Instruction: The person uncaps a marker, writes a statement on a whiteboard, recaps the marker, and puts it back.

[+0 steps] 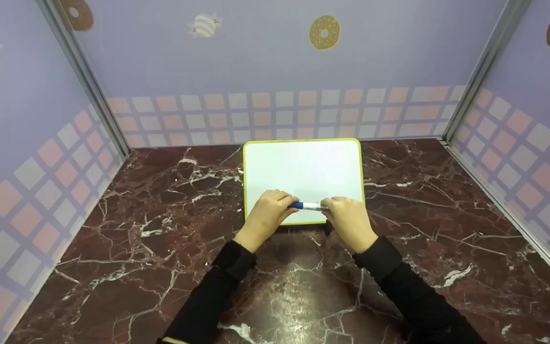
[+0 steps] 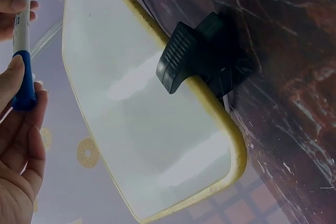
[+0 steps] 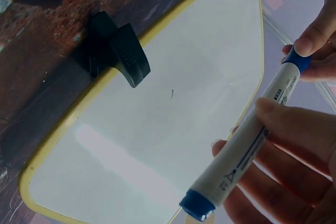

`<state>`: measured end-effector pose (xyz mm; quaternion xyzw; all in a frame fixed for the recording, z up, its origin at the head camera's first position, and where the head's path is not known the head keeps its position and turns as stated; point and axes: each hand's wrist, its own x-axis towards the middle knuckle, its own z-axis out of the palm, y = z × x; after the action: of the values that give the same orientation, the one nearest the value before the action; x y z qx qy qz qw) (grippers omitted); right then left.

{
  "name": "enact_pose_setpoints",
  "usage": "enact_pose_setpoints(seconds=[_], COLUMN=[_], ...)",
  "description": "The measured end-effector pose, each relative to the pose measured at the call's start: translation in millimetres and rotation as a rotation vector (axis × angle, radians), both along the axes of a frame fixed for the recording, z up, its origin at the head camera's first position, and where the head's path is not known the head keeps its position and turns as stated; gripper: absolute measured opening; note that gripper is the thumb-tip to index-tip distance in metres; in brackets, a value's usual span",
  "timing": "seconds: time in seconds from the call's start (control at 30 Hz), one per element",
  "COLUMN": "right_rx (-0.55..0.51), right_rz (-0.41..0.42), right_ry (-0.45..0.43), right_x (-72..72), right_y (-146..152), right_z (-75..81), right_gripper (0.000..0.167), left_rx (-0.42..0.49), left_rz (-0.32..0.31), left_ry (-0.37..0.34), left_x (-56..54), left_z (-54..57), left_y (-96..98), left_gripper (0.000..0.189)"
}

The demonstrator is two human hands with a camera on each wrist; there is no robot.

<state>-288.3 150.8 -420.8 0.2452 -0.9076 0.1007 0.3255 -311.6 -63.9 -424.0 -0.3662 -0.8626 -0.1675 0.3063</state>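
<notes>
**Marker held at both ends over the whiteboard**

Both hands meet over the near edge of the whiteboard (image 1: 303,172), which lies flat on the dark marble table (image 1: 112,267), toward its far side. Between them a marker (image 1: 308,206) runs left to right, level, just above the board.

Left hand (image 1: 266,213): fingers curled round the blue cap end, thumb pressed on the cap in the left wrist view (image 2: 23,85). Right hand (image 1: 349,220): thumb and fingers wrapped round the white barrel (image 3: 247,150). One hand on each end looks like the stance for pulling the cap; the cap appears seated, no tip showing.

A black clip (image 3: 118,53) sits on the board's yellow rim at the near edge, by the hands. The writing surface looks blank apart from one small mark.

Patterned booth walls (image 1: 26,143) enclose three sides.
</notes>
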Motion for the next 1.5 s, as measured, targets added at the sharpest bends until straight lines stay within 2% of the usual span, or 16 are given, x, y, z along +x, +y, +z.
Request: enact_pose_setpoints(seconds=[0.17, 0.6, 0.77, 0.9, 1.0, 1.2, 1.33, 1.5], right_rx=[0.003, 0.029, 0.003, -0.021, -0.026, -0.031, -0.028, -0.031], right_rz=[-0.002, 0.002, -0.031, -0.052, -0.056, -0.048, -0.054, -0.055], right_ry=[0.0, 0.146, 0.156, 0.142, 0.131, 0.113, 0.103, 0.098], right_x=[-0.8, -5.3, -6.9, -7.8, -9.1, -10.1, -9.5, -8.6], right_y=[0, 0, 5, 10, 12, 13, 13, 13], right_z=[0.2, -2.9, -1.5, 1.7, 2.8, 2.9, 3.2, 3.2], right_gripper=[0.012, 0.014, 0.013, 0.015, 0.015, 0.015, 0.015, 0.015], left_rx=[0.014, 0.068, 0.102, 0.17, 0.219, 0.286, 0.293, 0.203], left_rz=[-0.004, -0.026, -0.015, 0.001, 0.051, 0.264, 0.409, 0.592], left_ry=[-0.029, -0.086, -0.112, -0.123, -0.13, -0.191, -0.238, -0.303], left_x=[1.0, 0.5, -3.0, -9.8, -14.6, -19.5, -22.1, -24.1], left_z=[0.6, -1.1, 3.7, 12.6, 20.8, 29.8, 26.8, 16.3], left_y=[-0.7, -4.9, -15.1, -32.6, -50.1, -84.3, -100.6, -112.0], left_gripper=[0.02, 0.023, 0.022, 0.021, 0.021, 0.023, 0.023, 0.025])
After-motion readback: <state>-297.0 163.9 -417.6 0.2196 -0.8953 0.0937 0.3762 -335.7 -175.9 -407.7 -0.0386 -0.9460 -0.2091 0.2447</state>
